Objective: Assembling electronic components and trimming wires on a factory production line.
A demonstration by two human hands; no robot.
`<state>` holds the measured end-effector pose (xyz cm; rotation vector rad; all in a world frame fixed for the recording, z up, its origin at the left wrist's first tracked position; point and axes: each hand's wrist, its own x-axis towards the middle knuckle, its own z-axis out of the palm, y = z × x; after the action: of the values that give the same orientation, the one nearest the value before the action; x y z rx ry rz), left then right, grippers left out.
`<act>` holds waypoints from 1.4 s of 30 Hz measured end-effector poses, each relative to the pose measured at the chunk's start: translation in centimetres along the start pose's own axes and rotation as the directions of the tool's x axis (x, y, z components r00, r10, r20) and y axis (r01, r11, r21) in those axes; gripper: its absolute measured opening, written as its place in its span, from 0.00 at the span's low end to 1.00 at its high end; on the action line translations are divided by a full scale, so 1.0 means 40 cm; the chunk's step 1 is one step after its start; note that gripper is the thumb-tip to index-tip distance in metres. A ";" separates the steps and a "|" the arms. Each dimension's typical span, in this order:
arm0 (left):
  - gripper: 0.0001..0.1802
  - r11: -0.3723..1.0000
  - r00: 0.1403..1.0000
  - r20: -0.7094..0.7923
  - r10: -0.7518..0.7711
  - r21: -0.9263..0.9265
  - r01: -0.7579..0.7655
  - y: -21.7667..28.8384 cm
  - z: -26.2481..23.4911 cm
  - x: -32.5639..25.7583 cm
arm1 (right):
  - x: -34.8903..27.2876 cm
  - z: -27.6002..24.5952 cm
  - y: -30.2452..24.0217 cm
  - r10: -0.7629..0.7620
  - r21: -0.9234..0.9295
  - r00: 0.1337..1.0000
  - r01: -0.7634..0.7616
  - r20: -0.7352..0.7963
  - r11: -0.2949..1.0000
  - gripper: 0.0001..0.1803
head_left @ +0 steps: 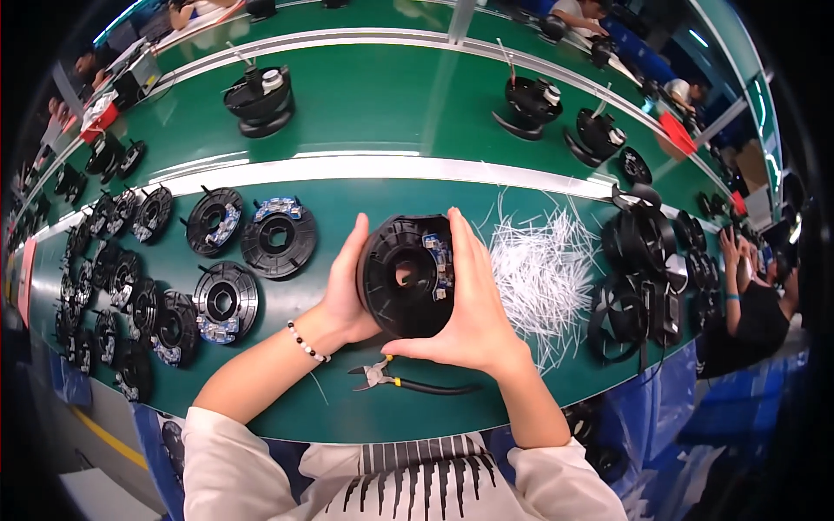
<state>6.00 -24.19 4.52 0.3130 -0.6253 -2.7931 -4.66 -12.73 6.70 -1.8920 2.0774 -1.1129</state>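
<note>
Between both palms I hold a round black plastic housing (395, 286) upright above the bench, its open face toward me. A blue circuit board (440, 265) sits along its right inner side, and a hole shows in its middle. My left hand (346, 291) presses on its left side, thumb pointing up. My right hand (473, 304) wraps its right side, with the fingers up and the thumb under the lower edge. Just below lie diagonal cutters (408, 382) with jaws apart and black and yellow handles, close to my right thumb.
Several black discs with circuit boards (224, 300) crowd the bench's left side. A heap of thin white strips (543, 273) lies to the right, beside black ring-shaped parts (638, 234). Beyond a pale rail, black assemblies (261, 100) stand on a green belt. A co-worker's arm (734, 278) shows far right.
</note>
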 end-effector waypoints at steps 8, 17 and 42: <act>0.41 0.987 0.993 0.011 -0.114 0.112 0.112 0.024 -0.001 -0.006 | 0.011 -0.002 0.002 -0.042 -0.049 0.995 0.046 0.086 0.998 0.70; 0.20 0.998 0.999 0.011 0.046 -0.033 -0.046 -0.011 0.011 -0.011 | 0.014 0.019 0.025 -0.059 0.036 0.997 0.061 -0.046 0.998 0.67; 0.58 0.879 0.775 -0.472 0.419 0.424 -0.217 0.398 -0.257 0.535 | -0.162 -0.038 0.015 -0.088 -0.103 0.831 0.172 0.549 0.980 0.58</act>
<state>-8.22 -48.44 -0.75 0.9483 -0.9132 -2.0900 -4.60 -6.26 5.00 -2.1232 1.7596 -0.3603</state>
